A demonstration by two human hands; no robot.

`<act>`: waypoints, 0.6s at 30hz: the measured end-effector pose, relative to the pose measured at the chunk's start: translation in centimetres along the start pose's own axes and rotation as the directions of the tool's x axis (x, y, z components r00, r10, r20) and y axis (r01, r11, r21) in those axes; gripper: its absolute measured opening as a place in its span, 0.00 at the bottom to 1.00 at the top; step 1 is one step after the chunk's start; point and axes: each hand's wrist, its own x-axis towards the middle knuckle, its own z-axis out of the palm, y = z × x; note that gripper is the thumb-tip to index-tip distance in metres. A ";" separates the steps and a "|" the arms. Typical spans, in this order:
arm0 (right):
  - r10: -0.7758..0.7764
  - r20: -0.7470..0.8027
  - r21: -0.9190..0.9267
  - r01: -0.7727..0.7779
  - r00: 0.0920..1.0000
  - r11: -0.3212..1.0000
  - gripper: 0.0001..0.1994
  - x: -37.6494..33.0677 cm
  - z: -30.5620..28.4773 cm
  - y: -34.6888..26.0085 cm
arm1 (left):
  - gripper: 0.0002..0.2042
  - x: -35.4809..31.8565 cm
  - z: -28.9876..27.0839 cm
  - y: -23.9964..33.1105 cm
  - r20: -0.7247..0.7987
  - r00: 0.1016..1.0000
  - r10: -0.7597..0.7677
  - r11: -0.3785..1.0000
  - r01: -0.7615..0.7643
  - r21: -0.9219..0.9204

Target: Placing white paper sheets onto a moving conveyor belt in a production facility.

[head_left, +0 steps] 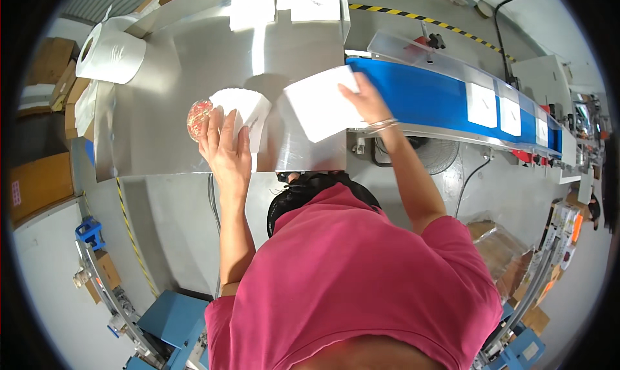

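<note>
My right hand (371, 101) grips a flat white square sheet (318, 108) by its right edge. The sheet hangs over the right edge of the steel table (148, 134), near the start of a blue conveyor belt (420, 89). Over at the left, my left hand (226, 152) lies with its fingers stretched out and apart. Its fingertips rest against a fanned stack of white sheets (240, 102) and a round red and gold patterned object (197, 121). Part of that round object is hidden under the fingers, so its kind is unclear.
Several white squares (482, 105) lie along the belt, behind a clear guard (403, 49). Two white stacks (252, 8) stand at the table's far edge. A large white roll (116, 52) sits at the far left. Below the belt is a fan (429, 155).
</note>
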 end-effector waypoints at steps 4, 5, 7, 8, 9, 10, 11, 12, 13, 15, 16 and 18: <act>0.153 -0.483 -0.319 -0.336 0.862 0.886 0.22 -1.0 -9.3 2.7 | 0.14 0.2 0.8 -0.1 -0.086 0.996 0.019 0.996 -0.027 -0.086; 0.154 -0.561 -0.357 -0.406 0.813 0.841 0.23 -1.4 -11.1 2.3 | 0.14 0.2 0.9 0.0 -0.087 0.996 0.021 0.996 -0.028 -0.079; -0.331 -0.583 -0.750 -0.334 0.742 0.571 0.22 -2.1 -13.6 4.3 | 0.14 0.1 1.2 0.0 -0.079 0.997 0.024 0.997 -0.030 -0.074; -0.328 -0.578 -0.749 -0.326 0.747 0.577 0.22 -1.9 -12.7 3.3 | 0.14 0.0 1.2 0.1 -0.082 0.996 0.020 0.998 -0.025 -0.064; -0.418 -0.451 -0.826 -0.193 0.788 0.529 0.21 -1.6 -11.2 1.3 | 0.13 -0.1 1.3 0.1 -0.093 0.995 0.020 1.000 -0.021 -0.003; -0.500 -0.316 -0.883 -0.056 0.806 0.467 0.22 -1.2 -9.5 -0.4 | 0.13 -0.2 1.3 0.1 -0.105 0.994 0.024 0.998 -0.018 0.056; -0.452 -0.178 -0.816 0.125 0.874 0.564 0.23 -0.6 -7.3 -1.2 | 0.12 -0.3 1.5 -0.1 -0.107 0.994 0.013 0.999 -0.009 0.042; -0.498 -0.010 -0.697 0.351 0.867 0.625 0.23 0.0 -4.6 -1.9 | 0.12 -0.4 1.4 -0.1 -0.104 0.994 0.018 0.999 -0.014 0.041; -0.359 0.094 -0.543 0.350 0.929 0.763 0.25 0.2 -1.2 -4.0 | 0.11 -0.4 1.4 -0.1 -0.101 0.995 0.017 0.999 -0.012 0.050; -0.168 0.310 -0.301 0.264 0.936 0.916 0.26 0.8 4.0 -6.0 | 0.11 -0.4 1.3 0.1 -0.094 0.995 0.028 0.999 -0.023 0.049; -0.220 0.377 -0.243 0.325 0.900 0.914 0.25 1.4 6.1 -6.2 | 0.12 -0.4 1.1 0.0 -0.062 0.996 0.059 0.995 -0.054 0.078; -0.410 0.437 -0.182 0.525 0.801 0.831 0.27 2.9 8.1 -4.8 | 0.13 -0.1 1.0 0.3 -0.024 0.995 0.100 0.990 -0.098 0.097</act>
